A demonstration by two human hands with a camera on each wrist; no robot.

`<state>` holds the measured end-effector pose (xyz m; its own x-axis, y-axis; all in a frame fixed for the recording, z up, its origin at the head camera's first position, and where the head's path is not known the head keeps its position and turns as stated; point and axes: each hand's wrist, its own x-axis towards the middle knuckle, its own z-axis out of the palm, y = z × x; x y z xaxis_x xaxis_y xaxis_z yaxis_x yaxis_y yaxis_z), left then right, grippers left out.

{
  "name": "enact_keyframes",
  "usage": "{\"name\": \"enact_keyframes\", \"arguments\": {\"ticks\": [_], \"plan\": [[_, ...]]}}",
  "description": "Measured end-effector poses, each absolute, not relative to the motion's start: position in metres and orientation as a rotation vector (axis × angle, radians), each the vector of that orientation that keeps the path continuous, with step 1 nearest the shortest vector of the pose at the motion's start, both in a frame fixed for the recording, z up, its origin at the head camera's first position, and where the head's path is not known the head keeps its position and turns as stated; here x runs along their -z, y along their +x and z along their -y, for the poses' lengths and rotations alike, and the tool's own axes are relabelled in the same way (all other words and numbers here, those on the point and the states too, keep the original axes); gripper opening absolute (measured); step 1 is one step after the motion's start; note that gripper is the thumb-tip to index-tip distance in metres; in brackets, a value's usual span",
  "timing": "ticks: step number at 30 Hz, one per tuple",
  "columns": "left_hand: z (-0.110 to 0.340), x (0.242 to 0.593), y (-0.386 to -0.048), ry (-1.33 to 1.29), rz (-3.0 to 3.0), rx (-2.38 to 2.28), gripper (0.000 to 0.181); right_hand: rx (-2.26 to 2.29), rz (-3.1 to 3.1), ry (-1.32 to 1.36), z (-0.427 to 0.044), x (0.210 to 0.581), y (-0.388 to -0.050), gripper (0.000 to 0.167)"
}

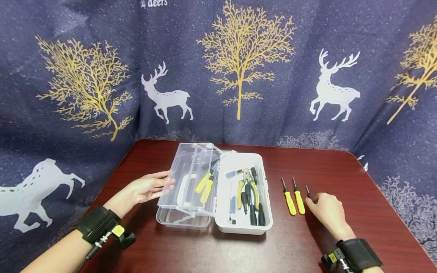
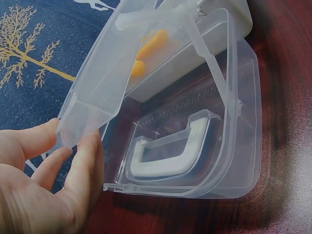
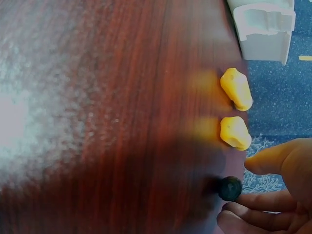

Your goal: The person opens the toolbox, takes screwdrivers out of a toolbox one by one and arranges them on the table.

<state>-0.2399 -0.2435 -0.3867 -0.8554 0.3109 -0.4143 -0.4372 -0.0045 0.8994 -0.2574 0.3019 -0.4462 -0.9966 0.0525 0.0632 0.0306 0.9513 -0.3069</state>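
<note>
My left hand (image 1: 150,187) pinches the outer edge of a clear plastic tray (image 2: 100,73) between thumb and fingers. The tray hangs by hinged arms over the clear lid (image 2: 161,183) of an open white toolbox (image 1: 239,227). Two yellow-handled tools (image 1: 206,191) show through the clear plastic. My right hand (image 1: 327,208) surrounds a black-handled screwdriver (image 3: 230,188) lying on the table. In the right wrist view its thumb stands apart from the handle, while a finger appears to touch the side. Left of that hand lie two yellow-handled screwdrivers (image 1: 295,201), side by side.
Inside the toolbox are green-and-yellow pliers (image 1: 254,189) and several black-handled tools (image 1: 261,216). A white carrying handle (image 2: 165,165) is fixed to the lid. Everything stands on a dark red-brown table (image 1: 191,250), with a blue patterned curtain (image 1: 273,87) behind.
</note>
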Motion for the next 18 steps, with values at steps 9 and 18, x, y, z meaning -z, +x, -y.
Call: {"name": "enact_keyframes", "arguments": {"ticks": [9,18], "plan": [[0.244,0.388,-0.240,-0.125,-1.769,-1.911,0.074,-0.472,3.003,-0.035,-0.298,0.443,-0.257,0.036],[0.245,0.387,-0.241,-0.137,-1.763,-1.912,0.072,-0.483,2.956,-0.001,-0.290,0.438,-0.256,0.032]]}}
